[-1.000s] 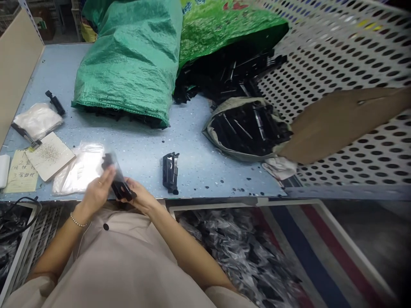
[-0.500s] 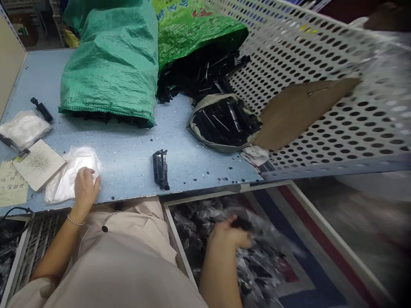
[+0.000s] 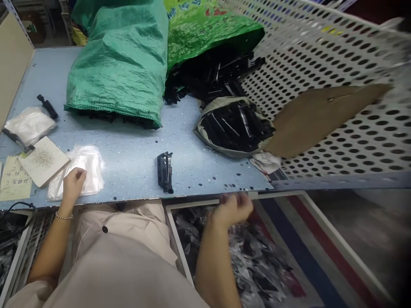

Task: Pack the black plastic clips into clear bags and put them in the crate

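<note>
My left hand (image 3: 73,186) rests on a stack of clear plastic bags (image 3: 91,167) at the table's front edge, fingers bent and pinched together on the top bag. My right hand (image 3: 233,209) is over the back edge of an open bin to the right of my lap; its fingers are smeared by motion, and nothing shows in them. Below it lie several bagged black parts (image 3: 257,265). One black plastic part (image 3: 165,172) lies on the blue table (image 3: 135,171) between my hands.
A green woven sack (image 3: 118,68) and a bright green sack (image 3: 205,38) stand at the back. Black parts fill an open grey-green bag (image 3: 234,124) beside a perforated crate (image 3: 353,128). At left are a pale tile (image 3: 45,162), a note (image 3: 16,179) and another bag stack (image 3: 30,124).
My right hand has moved up and back from the bin's contents; the dark bagged part in it is gone from the hand. My left hand has shifted slightly left, its fingers drawn together.
</note>
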The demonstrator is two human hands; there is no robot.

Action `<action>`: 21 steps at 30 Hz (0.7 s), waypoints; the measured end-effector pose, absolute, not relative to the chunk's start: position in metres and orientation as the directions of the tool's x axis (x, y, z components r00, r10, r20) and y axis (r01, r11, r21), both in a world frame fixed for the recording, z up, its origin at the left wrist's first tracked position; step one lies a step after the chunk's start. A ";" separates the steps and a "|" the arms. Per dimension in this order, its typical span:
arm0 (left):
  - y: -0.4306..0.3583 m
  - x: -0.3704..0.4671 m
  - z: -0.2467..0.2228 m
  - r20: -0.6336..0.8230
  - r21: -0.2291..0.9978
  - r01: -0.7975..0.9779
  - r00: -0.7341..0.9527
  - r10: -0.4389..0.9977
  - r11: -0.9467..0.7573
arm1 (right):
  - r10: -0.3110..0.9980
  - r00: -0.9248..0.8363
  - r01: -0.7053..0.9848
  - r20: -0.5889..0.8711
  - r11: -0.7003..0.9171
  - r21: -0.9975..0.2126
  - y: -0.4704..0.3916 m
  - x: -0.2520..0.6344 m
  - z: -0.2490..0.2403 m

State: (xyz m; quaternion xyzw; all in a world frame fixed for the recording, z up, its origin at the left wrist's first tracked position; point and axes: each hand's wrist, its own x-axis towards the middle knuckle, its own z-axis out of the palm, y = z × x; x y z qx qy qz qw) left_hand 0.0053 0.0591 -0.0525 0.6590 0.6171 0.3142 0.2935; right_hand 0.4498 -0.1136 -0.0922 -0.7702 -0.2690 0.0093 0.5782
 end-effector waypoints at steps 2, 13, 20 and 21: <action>0.060 0.004 -0.055 0.040 0.849 0.528 -0.020 0.999 -0.023 | 0.687 0.591 0.677 0.422 -0.138 -0.723 -0.064 0.452 -0.078; 0.053 -0.002 -0.058 0.013 0.894 0.448 0.014 1.000 -0.018 | 0.941 -0.334 0.780 -0.050 0.246 -0.576 0.054 0.397 -0.036; 0.050 0.025 -0.059 -0.106 0.968 0.222 -0.048 0.993 0.114 | 0.904 -0.334 -0.444 -0.267 -0.401 -0.801 0.036 0.222 -0.056; 0.050 0.023 -0.059 -0.104 0.974 0.200 -0.040 0.994 0.110 | 0.885 -0.365 -0.489 -0.289 -0.447 -0.749 0.038 0.207 -0.060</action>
